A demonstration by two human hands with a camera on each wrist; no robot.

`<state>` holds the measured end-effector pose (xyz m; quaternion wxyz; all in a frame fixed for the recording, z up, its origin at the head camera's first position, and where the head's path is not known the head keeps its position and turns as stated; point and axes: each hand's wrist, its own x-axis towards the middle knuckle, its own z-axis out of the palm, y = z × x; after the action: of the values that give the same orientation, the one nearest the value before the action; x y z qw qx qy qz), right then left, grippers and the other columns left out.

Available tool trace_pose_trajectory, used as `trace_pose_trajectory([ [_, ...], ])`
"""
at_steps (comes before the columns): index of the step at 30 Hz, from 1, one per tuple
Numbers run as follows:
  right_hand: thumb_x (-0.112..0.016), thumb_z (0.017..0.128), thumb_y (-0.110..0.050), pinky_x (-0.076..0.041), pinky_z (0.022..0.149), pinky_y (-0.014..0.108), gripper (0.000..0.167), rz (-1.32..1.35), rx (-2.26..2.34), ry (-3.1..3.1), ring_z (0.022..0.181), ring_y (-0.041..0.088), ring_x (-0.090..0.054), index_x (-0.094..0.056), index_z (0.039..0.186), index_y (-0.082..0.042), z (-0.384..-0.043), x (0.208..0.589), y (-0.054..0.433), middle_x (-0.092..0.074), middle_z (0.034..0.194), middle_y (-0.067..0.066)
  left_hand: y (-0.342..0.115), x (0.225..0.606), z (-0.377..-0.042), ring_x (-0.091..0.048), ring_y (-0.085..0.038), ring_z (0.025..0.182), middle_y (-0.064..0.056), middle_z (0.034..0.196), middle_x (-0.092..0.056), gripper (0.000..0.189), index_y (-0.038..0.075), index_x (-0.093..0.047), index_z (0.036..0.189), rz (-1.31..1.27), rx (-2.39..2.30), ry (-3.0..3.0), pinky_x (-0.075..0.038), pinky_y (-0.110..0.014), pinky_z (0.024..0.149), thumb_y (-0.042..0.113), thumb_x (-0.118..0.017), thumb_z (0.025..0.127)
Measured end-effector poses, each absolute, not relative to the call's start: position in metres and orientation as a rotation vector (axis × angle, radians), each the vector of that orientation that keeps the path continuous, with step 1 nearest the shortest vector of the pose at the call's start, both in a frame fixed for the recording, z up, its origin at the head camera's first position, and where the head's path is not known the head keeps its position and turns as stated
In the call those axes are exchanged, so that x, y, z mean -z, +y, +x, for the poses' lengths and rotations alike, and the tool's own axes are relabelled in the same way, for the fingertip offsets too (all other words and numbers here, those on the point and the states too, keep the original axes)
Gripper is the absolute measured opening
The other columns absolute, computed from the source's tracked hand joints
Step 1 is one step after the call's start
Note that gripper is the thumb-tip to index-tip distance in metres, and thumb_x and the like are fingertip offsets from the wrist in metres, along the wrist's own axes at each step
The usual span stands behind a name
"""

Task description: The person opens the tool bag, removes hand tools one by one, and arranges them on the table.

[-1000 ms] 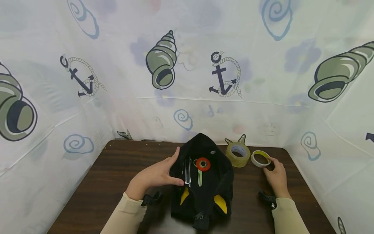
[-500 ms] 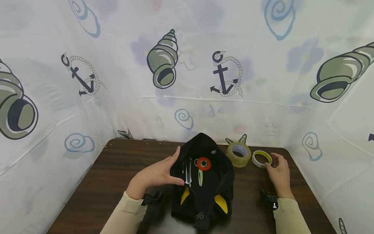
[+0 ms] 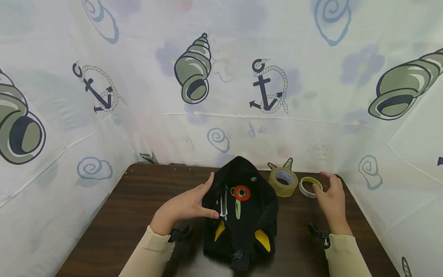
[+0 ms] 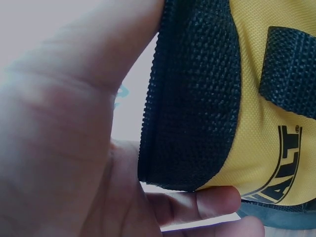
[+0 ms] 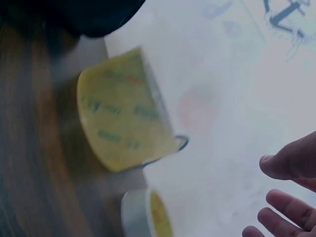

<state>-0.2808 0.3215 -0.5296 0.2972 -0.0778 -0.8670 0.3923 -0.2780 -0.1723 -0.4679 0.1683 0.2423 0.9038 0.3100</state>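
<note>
My left hand [image 3: 183,204] grips the left side wall of an open black tool bag [image 3: 258,209]; in the left wrist view the bag's outside shows yellow fabric [image 4: 249,113] and black webbing. Inside the bag are a utility knife [image 3: 223,202], a small red ring-shaped item [image 3: 246,194] and a slim pale-green item [image 3: 238,210] of unclear kind. My right hand [image 3: 333,202] hovers just right of a narrow white tape roll [image 3: 307,194], thumb and fingers spread. In the right wrist view, its fingers [image 5: 281,222] hold nothing and stand apart from the roll.
A wider roll of yellowish clear packing tape [image 3: 284,191] stands by the bag's right side, left of the white roll. The brown wooden table [image 3: 114,215] ends at a patterned cloth [image 3: 228,96] hung behind and on both sides.
My right hand has let go of the white tape roll and drawn up and to the right, its fingers spreading. The left hand keeps its place on the bag.
</note>
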Motion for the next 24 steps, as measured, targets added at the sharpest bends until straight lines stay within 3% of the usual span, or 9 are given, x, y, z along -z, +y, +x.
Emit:
trace_pose_trajectory([
  [2, -0.078, 0.097, -0.002, -0.046, 0.103, 0.018, 0.053, -0.19, -1.048, -2.304, 0.138, 0.04, -0.059, -0.061, 0.147, -0.001, -0.278, 0.52, 0.316, -0.06, 0.145, 0.023, -0.172, 0.468, -0.278, -0.026, -0.03, 0.168, -0.003, 0.184, -0.014, 0.132, 0.047, 0.014, 0.17, 0.689, -0.885, 2.571, -0.032, -0.06, 0.132, 0.066, -0.085, 0.086],
  [6, -0.078, 0.098, -0.003, -0.053, 0.113, 0.045, 0.053, -0.152, -1.069, -2.301, 0.142, 0.038, -0.057, -0.061, 0.148, -0.002, -0.271, 0.505, 0.306, -0.059, 0.15, 0.022, -0.172, 0.468, -0.277, -0.026, -0.029, 0.169, -0.002, 0.184, -0.014, 0.133, 0.048, 0.015, 0.17, 0.692, -0.887, 2.57, -0.032, -0.06, 0.132, 0.067, -0.086, 0.085],
  [7, -0.078, 0.098, -0.003, -0.053, 0.114, 0.043, 0.053, -0.14, -1.078, -2.297, 0.143, 0.037, -0.057, -0.061, 0.149, -0.002, -0.269, 0.502, 0.303, -0.059, 0.151, 0.021, -0.173, 0.468, -0.277, -0.025, -0.029, 0.169, -0.002, 0.184, -0.014, 0.133, 0.048, 0.015, 0.17, 0.691, -0.885, 2.568, -0.032, -0.06, 0.132, 0.068, -0.086, 0.085],
  [9, -0.078, 0.098, -0.003, -0.049, 0.113, 0.025, 0.054, -0.118, -1.088, -2.287, 0.142, 0.036, -0.056, -0.061, 0.149, -0.003, -0.266, 0.496, 0.299, -0.059, 0.151, 0.02, -0.173, 0.468, -0.277, -0.025, -0.029, 0.169, -0.002, 0.184, -0.014, 0.133, 0.048, 0.015, 0.17, 0.693, -0.885, 2.568, -0.032, -0.059, 0.132, 0.069, -0.085, 0.085],
  [12, -0.078, 0.097, -0.001, -0.039, 0.102, 0.006, 0.054, -0.083, -1.095, -2.262, 0.141, 0.035, -0.057, -0.061, 0.148, -0.004, -0.262, 0.488, 0.293, -0.06, 0.149, 0.019, -0.172, 0.468, -0.278, -0.025, -0.028, 0.169, -0.002, 0.184, -0.014, 0.133, 0.048, 0.015, 0.169, 0.695, -0.885, 2.566, -0.032, -0.059, 0.132, 0.068, -0.085, 0.085],
  [24, -0.077, 0.099, -0.001, -0.04, 0.104, 0.003, 0.051, 0.058, -1.094, -2.225, 0.134, 0.033, -0.058, -0.061, 0.148, -0.003, -0.244, 0.465, 0.268, -0.059, 0.144, 0.016, -0.171, 0.471, -0.279, -0.026, -0.03, 0.169, -0.004, 0.184, -0.014, 0.131, 0.047, 0.014, 0.17, 0.695, -0.897, 2.556, -0.032, -0.061, 0.132, 0.064, -0.086, 0.087],
])
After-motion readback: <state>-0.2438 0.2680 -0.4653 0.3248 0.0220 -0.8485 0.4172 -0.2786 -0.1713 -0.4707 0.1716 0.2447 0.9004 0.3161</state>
